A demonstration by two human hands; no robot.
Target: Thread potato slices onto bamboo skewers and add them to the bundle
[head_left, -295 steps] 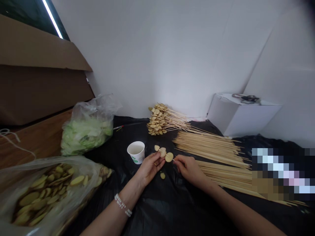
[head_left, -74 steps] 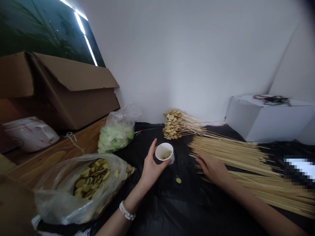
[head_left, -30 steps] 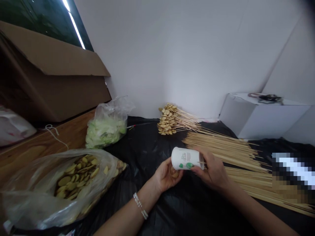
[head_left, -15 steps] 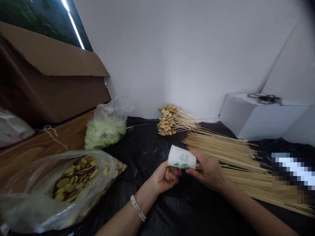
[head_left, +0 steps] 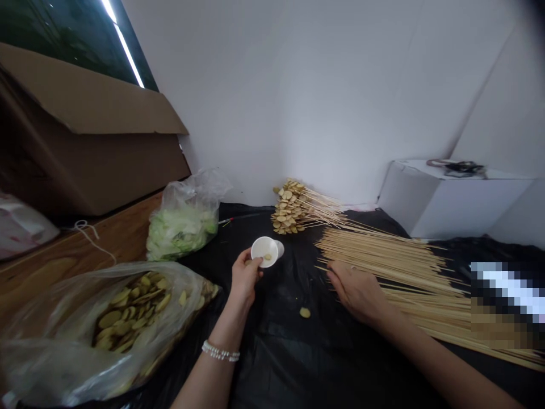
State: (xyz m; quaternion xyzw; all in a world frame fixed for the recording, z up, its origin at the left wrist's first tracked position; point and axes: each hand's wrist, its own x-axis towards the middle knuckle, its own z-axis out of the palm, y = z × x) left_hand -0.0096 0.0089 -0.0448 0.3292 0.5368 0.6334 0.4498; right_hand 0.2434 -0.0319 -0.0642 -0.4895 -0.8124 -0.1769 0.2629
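Observation:
My left hand [head_left: 246, 276] grips a white paper cup [head_left: 264, 251] by its rim, and its open mouth faces me with a small pale slice inside. My right hand [head_left: 355, 289] is closed at the left ends of the wooden skewers [head_left: 383, 258], its fingertips pinching a thin skewer. One loose yellowish slice [head_left: 305, 312] lies on the black plastic sheet [head_left: 289, 363] between my hands. Beyond the cup, a bundle of skewers with potato-like slices [head_left: 289, 207] on their ends rests by the wall.
At the left lies an open plastic bag [head_left: 55, 341] of yellowish slices. Behind it stand a bag of pale green leaves [head_left: 181, 227] and a cardboard box [head_left: 106, 165]. A white box [head_left: 451, 207] with a dark item on top is at the right; a blurred patch covers the right edge.
The cup has moved left with my left hand and tipped its mouth towards me. My right hand has let go of the cup and taken a skewer. A loose slice now shows on the sheet.

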